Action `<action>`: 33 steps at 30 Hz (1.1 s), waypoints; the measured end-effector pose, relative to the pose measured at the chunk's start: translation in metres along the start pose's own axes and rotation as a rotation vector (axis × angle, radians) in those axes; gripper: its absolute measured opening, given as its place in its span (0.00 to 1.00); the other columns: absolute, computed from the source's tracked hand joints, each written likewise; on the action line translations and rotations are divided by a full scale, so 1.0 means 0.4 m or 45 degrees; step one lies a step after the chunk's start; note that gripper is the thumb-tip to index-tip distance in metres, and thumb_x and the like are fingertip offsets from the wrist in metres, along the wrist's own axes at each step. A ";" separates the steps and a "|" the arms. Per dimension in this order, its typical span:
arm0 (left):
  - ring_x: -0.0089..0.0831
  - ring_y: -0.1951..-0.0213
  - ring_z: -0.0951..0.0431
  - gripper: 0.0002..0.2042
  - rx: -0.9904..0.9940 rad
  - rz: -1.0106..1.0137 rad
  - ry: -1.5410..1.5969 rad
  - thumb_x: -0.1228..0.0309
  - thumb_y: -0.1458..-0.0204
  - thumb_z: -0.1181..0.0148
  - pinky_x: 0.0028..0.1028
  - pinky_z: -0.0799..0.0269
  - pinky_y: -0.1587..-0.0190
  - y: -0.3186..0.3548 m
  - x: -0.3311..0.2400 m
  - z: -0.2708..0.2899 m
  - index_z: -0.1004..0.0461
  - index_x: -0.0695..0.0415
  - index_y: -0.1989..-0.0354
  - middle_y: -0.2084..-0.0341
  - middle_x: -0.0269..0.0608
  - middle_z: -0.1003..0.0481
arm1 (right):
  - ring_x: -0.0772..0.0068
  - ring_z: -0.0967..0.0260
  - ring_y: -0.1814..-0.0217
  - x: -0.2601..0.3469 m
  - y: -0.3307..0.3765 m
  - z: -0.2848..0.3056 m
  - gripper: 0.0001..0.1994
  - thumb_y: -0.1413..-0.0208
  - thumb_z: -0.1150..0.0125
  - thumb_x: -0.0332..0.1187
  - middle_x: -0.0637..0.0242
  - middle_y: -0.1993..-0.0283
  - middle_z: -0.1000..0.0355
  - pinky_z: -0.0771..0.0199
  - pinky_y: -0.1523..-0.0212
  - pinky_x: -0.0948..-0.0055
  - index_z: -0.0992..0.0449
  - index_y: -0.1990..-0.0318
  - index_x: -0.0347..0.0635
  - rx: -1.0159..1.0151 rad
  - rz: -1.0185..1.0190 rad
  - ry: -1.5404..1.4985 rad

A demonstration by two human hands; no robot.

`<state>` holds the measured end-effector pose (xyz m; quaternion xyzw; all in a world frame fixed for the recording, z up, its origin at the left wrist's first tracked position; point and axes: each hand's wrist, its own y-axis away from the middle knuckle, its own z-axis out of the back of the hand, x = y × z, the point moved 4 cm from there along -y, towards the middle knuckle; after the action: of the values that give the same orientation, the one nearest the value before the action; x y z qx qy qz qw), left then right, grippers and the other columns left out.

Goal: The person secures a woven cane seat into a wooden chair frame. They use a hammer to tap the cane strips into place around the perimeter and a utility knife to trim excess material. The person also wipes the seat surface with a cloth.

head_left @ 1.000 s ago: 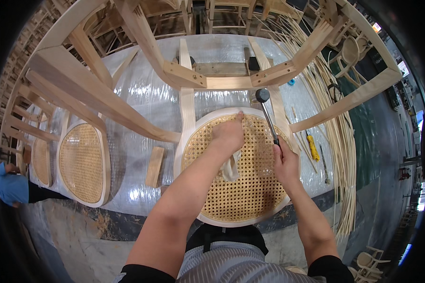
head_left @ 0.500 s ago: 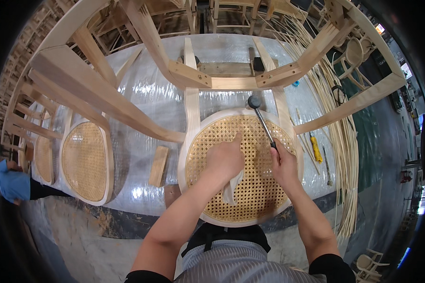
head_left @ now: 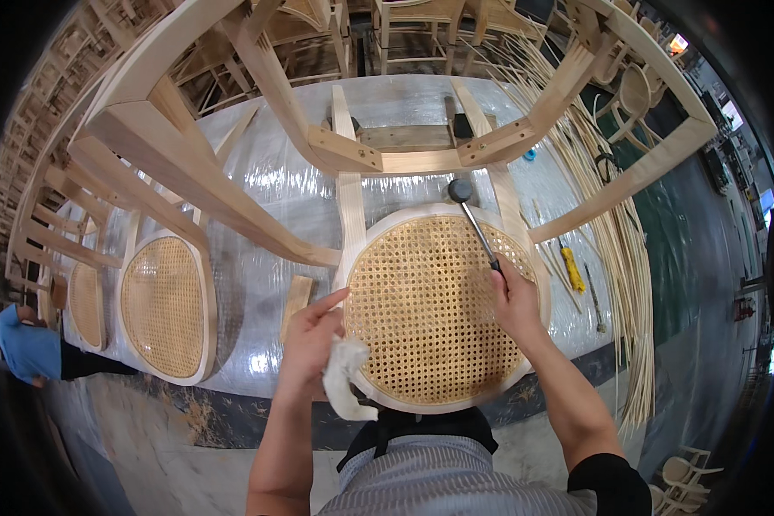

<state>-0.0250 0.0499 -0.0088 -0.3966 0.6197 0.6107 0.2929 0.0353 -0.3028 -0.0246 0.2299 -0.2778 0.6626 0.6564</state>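
Observation:
A round woven cane panel [head_left: 421, 327] set in a pale wooden ring lies right in front of me. It is the back of a chair frame [head_left: 417, 161] tipped over on the table. My left hand [head_left: 311, 337] is at the ring's left edge, index finger stretched to the rim. Its other fingers are curled round a white cloth [head_left: 342, 383] that hangs below them. In my right hand [head_left: 519, 303] is a mallet [head_left: 480, 228] with a black round head and metal shaft, gripped by its dark handle. The mallet's head lies by the ring's far edge.
A wood block [head_left: 297, 301] rests left of the ring. At right are a yellow-handled tool [head_left: 571, 270] and a bundle of long cane strips [head_left: 623, 301]. Another cane-backed chair [head_left: 168, 305] stands left on the plastic-covered table [head_left: 249, 318]. A person in blue [head_left: 30, 340] is at far left.
My left hand has moved left with the cloth, from the middle of the cane panel to the ring's left edge. My right hand still holds the mallet in nearly the same place.

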 end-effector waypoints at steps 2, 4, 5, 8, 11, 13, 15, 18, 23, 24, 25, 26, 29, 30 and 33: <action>0.17 0.74 0.29 0.20 -0.089 -0.037 0.096 0.75 0.35 0.45 0.22 0.32 0.69 0.000 0.026 0.044 0.21 0.62 0.36 0.75 0.28 0.27 | 0.39 0.21 0.64 -0.009 0.006 0.002 0.15 0.28 0.42 0.33 0.42 0.65 0.22 0.23 0.62 0.51 0.24 0.38 0.41 0.006 0.035 0.020; 0.19 0.76 0.28 0.19 -0.190 -0.072 0.213 0.74 0.35 0.44 0.22 0.31 0.70 0.006 0.039 0.091 0.21 0.61 0.37 0.76 0.30 0.26 | 0.38 0.21 0.63 -0.004 -0.014 0.014 0.15 0.28 0.42 0.33 0.42 0.64 0.22 0.23 0.61 0.50 0.24 0.39 0.41 0.106 -0.016 0.091; 0.19 0.75 0.27 0.19 -0.246 -0.057 0.281 0.73 0.35 0.44 0.23 0.30 0.70 0.016 0.057 0.117 0.21 0.62 0.37 0.75 0.31 0.25 | 0.37 0.21 0.63 -0.003 -0.009 0.017 0.15 0.28 0.42 0.34 0.42 0.64 0.22 0.23 0.61 0.50 0.24 0.39 0.41 0.060 -0.011 0.052; 0.28 0.69 0.20 0.20 -0.340 0.085 0.557 0.67 0.34 0.43 0.29 0.22 0.64 0.044 0.095 0.176 0.22 0.62 0.37 0.70 0.36 0.21 | 0.37 0.21 0.62 -0.004 0.009 0.033 0.16 0.29 0.42 0.34 0.41 0.63 0.21 0.24 0.61 0.49 0.23 0.38 0.40 0.005 -0.024 0.040; 0.28 0.71 0.20 0.19 -0.388 0.370 0.890 0.64 0.32 0.44 0.31 0.21 0.68 0.071 0.083 0.149 0.23 0.57 0.36 0.71 0.34 0.22 | 0.37 0.21 0.62 -0.043 0.015 0.088 0.16 0.29 0.42 0.33 0.41 0.63 0.21 0.24 0.62 0.48 0.23 0.38 0.41 0.035 -0.110 0.159; 0.26 0.74 0.21 0.19 -0.476 0.249 0.757 0.64 0.31 0.46 0.30 0.22 0.72 0.122 0.088 0.188 0.23 0.58 0.35 0.74 0.33 0.23 | 0.37 0.21 0.63 -0.030 0.014 0.115 0.16 0.30 0.42 0.32 0.41 0.64 0.21 0.24 0.62 0.47 0.23 0.38 0.41 -0.017 -0.118 0.101; 0.25 0.77 0.22 0.20 -0.518 0.184 0.699 0.63 0.30 0.48 0.29 0.24 0.76 0.145 0.082 0.190 0.24 0.58 0.35 0.75 0.31 0.24 | 0.38 0.21 0.64 -0.067 0.047 0.143 0.16 0.30 0.41 0.32 0.42 0.65 0.21 0.25 0.63 0.48 0.23 0.38 0.41 -0.144 0.013 0.072; 0.24 0.78 0.23 0.21 -0.494 0.187 0.708 0.62 0.29 0.51 0.28 0.25 0.78 0.144 0.090 0.168 0.25 0.58 0.34 0.76 0.30 0.24 | 0.40 0.22 0.66 -0.171 0.093 0.201 0.18 0.31 0.38 0.33 0.43 0.64 0.21 0.25 0.64 0.50 0.24 0.37 0.42 -0.161 0.074 0.299; 0.29 0.72 0.19 0.21 -0.414 0.182 0.761 0.60 0.27 0.52 0.33 0.20 0.72 0.112 0.127 0.197 0.25 0.58 0.34 0.69 0.35 0.21 | 0.39 0.22 0.66 -0.162 0.095 0.185 0.17 0.31 0.38 0.33 0.45 0.65 0.20 0.24 0.63 0.51 0.23 0.38 0.40 -0.258 0.103 0.183; 0.32 0.68 0.18 0.21 -0.389 0.169 0.816 0.59 0.27 0.52 0.35 0.19 0.68 0.096 0.145 0.215 0.25 0.58 0.35 0.66 0.37 0.20 | 0.39 0.22 0.66 -0.159 0.099 0.187 0.17 0.31 0.39 0.34 0.45 0.65 0.20 0.24 0.63 0.51 0.23 0.38 0.40 -0.317 0.168 0.131; 0.34 0.64 0.17 0.21 -0.363 0.157 0.870 0.58 0.27 0.52 0.38 0.18 0.64 0.079 0.162 0.231 0.24 0.58 0.36 0.63 0.39 0.19 | 0.42 0.21 0.67 -0.166 0.098 0.189 0.17 0.30 0.39 0.33 0.45 0.66 0.21 0.24 0.64 0.52 0.23 0.38 0.40 -0.242 0.137 0.192; 0.36 0.60 0.17 0.21 -0.336 0.139 0.928 0.57 0.27 0.52 0.40 0.17 0.60 0.057 0.186 0.254 0.24 0.59 0.36 0.60 0.41 0.18 | 0.44 0.21 0.68 -0.168 0.089 0.192 0.16 0.30 0.40 0.33 0.46 0.66 0.21 0.24 0.64 0.53 0.23 0.38 0.40 -0.169 0.112 0.253; 0.42 0.51 0.17 0.24 -0.158 0.119 0.981 0.52 0.27 0.51 0.45 0.18 0.47 0.041 0.196 0.237 0.23 0.61 0.40 0.53 0.45 0.18 | 0.53 0.22 0.71 -0.157 0.119 0.174 0.16 0.29 0.41 0.33 0.52 0.67 0.21 0.24 0.65 0.55 0.22 0.39 0.39 -0.171 -0.001 0.049; 0.42 0.51 0.17 0.24 -0.104 0.130 0.984 0.51 0.27 0.50 0.45 0.18 0.46 0.044 0.194 0.207 0.23 0.61 0.40 0.53 0.45 0.18 | 0.57 0.23 0.72 -0.159 0.153 0.164 0.16 0.29 0.41 0.33 0.55 0.68 0.21 0.24 0.66 0.56 0.22 0.39 0.38 -0.213 -0.040 -0.076; 0.41 0.52 0.16 0.23 -0.030 0.178 0.846 0.52 0.29 0.45 0.43 0.17 0.48 0.041 0.196 0.083 0.23 0.61 0.44 0.54 0.44 0.18 | 0.80 0.31 0.77 -0.059 0.244 0.019 0.09 0.28 0.39 0.37 0.74 0.74 0.29 0.31 0.76 0.75 0.25 0.52 0.41 0.122 -0.406 -1.092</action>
<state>-0.0833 0.0712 -0.0692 -0.5339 0.6997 0.4740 0.0279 -0.0616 -0.3238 -0.0411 0.5532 -0.4547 0.4105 0.5646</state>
